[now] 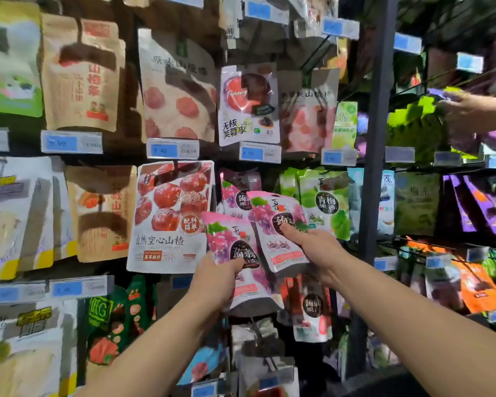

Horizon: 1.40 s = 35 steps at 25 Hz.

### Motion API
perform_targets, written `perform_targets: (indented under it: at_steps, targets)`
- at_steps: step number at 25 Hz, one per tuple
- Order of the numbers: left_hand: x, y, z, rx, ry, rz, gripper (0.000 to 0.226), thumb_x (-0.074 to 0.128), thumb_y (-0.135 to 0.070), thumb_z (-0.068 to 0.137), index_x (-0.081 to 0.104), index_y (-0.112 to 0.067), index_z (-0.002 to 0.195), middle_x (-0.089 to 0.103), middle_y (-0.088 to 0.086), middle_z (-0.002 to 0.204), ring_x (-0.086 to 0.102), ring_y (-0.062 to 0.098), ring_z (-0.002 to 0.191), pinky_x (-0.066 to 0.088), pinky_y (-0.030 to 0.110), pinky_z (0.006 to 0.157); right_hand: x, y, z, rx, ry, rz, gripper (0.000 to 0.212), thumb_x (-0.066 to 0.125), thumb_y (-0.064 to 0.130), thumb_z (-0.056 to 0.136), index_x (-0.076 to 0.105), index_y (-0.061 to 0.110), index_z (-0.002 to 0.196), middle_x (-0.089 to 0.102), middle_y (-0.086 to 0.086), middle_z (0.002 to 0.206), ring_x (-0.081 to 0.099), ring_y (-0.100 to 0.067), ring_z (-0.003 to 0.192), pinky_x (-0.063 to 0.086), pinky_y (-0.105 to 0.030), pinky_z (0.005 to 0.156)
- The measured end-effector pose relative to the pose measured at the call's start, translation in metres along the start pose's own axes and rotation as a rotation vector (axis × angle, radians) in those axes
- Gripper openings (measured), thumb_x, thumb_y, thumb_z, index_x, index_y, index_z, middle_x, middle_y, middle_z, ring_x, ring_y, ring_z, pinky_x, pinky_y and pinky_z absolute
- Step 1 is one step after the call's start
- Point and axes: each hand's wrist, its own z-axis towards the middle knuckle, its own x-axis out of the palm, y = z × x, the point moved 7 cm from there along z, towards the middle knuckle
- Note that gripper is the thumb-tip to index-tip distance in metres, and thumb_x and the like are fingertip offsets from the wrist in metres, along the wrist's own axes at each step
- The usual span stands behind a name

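I have my left hand wrapped around the lower half of a glossy pink plastic grape pouch with a dark round label. The thumb presses across the front at that label. The other fingers sit behind the pack, out of my sight.

My right hand pinches a second pink grape pouch of the same print, with the thumb flat on its front and the fingers hidden behind it. Both packs are raised in front of the rack. They tilt slightly away from each other at the top, and their inner edges touch or overlap lower down.

Directly behind them, more of these pink packs hang as a hanging pink row. Just left of my left-hand pack hangs a large white pouch pictured with red sugared hawthorn balls. Just right of my right-hand pack is a green plum pouch with a black round label. Past that, a dark metal upright post splits the rack.

Well apart, at the upper right, another person's hand shows blurred among purple and green packets.
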Motion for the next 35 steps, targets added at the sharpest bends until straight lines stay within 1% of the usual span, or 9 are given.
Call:
perform_targets:
  at_steps: [2,5,7,11,17,21,30,33,35]
  targets:
    - [-0.013,-0.008,0.001,0.055,-0.072,0.037,0.019,0.07,-0.026,0.085,0.065,-0.008,0.083,0.068,0.013,0.07,0.061,0.02,0.063,0.044,0.03,0.064,-0.001,0.015,0.013,-0.068,-0.061,-0.017,0.066,0.093,0.036,0.071,0.058,0.002,0.115,0.078,-0.017,0.097,0.077,-0.035,0.083,0.061,-0.057,0.081]
    - [-0.028,-0.019,0.002,0.122,-0.124,0.109,0.014,0.068,-0.017,0.093,0.065,-0.012,0.081,0.065,-0.006,0.061,0.056,0.003,0.05,0.04,0.017,0.047,0.009,0.033,0.029,-0.149,-0.12,-0.071,0.113,0.098,0.06,0.042,0.048,0.01,0.13,0.075,-0.013,0.111,0.076,-0.032,0.091,0.062,-0.056,0.083]
    - [-0.04,-0.028,0.004,0.171,-0.157,0.117,0.017,0.069,-0.018,0.093,0.066,-0.001,0.088,0.065,0.0,0.064,0.056,0.01,0.054,0.04,0.021,0.051,0.015,0.043,0.04,-0.21,-0.128,-0.114,0.139,0.094,0.07,0.036,0.038,0.011,0.148,0.068,-0.01,0.125,0.072,-0.03,0.103,0.059,-0.051,0.091]
    - [-0.06,-0.039,0.006,0.227,-0.221,0.104,0.036,0.071,-0.022,0.092,0.058,0.011,0.092,0.065,0.027,0.08,0.05,0.021,0.064,0.037,0.032,0.061,0.02,0.051,0.051,-0.283,-0.163,-0.054,0.112,0.092,0.049,0.068,0.033,0.008,0.155,0.063,-0.008,0.127,0.068,-0.024,0.105,0.055,-0.035,0.083]
    - [-0.079,-0.049,0.009,0.301,-0.275,0.086,0.035,0.071,-0.026,0.092,0.06,0.007,0.091,0.067,0.022,0.079,0.055,0.038,0.064,0.042,0.036,0.062,0.026,0.048,0.061,-0.337,-0.183,-0.096,0.103,0.089,0.043,0.075,0.033,0.009,0.154,0.058,-0.007,0.132,0.062,-0.023,0.112,0.049,-0.027,0.074]
    - [-0.087,-0.052,0.012,0.353,-0.3,0.081,0.032,0.069,-0.019,0.094,0.056,0.011,0.092,0.062,0.021,0.078,0.05,0.017,0.054,0.041,0.022,0.047,0.032,0.048,0.076,-0.358,-0.2,-0.131,0.105,0.088,0.046,0.075,0.032,0.008,0.155,0.054,-0.007,0.141,0.058,-0.025,0.119,0.048,-0.036,0.094]
    - [-0.084,-0.054,0.022,0.415,-0.311,0.058,0.022,0.071,-0.012,0.092,0.056,-0.004,0.079,0.064,-0.019,0.06,0.053,0.0,0.051,0.04,0.01,0.047,0.037,0.031,0.092,-0.4,-0.171,-0.167,0.086,0.084,0.042,0.081,0.039,0.011,0.147,0.051,0.0,0.121,0.054,-0.018,0.104,0.043,-0.033,0.089]
    - [-0.086,-0.049,0.028,0.412,-0.313,0.055,0.021,0.073,-0.013,0.091,0.057,-0.003,0.081,0.069,-0.004,0.068,0.053,0.004,0.053,0.045,0.02,0.053,0.045,0.014,0.099,-0.369,-0.133,-0.192,0.052,0.082,0.044,0.082,0.049,0.023,0.116,0.063,0.005,0.109,0.064,-0.013,0.096,0.053,-0.04,0.094]
    - [-0.088,-0.048,0.031,0.414,-0.329,0.062,0.023,0.072,-0.013,0.09,0.055,-0.005,0.077,0.066,-0.003,0.066,0.052,0.009,0.054,0.044,0.02,0.05,0.05,0.006,0.107,-0.377,-0.129,-0.205,0.057,0.08,0.047,0.081,0.052,0.023,0.124,0.069,0.002,0.11,0.069,-0.017,0.1,0.057,-0.044,0.092]
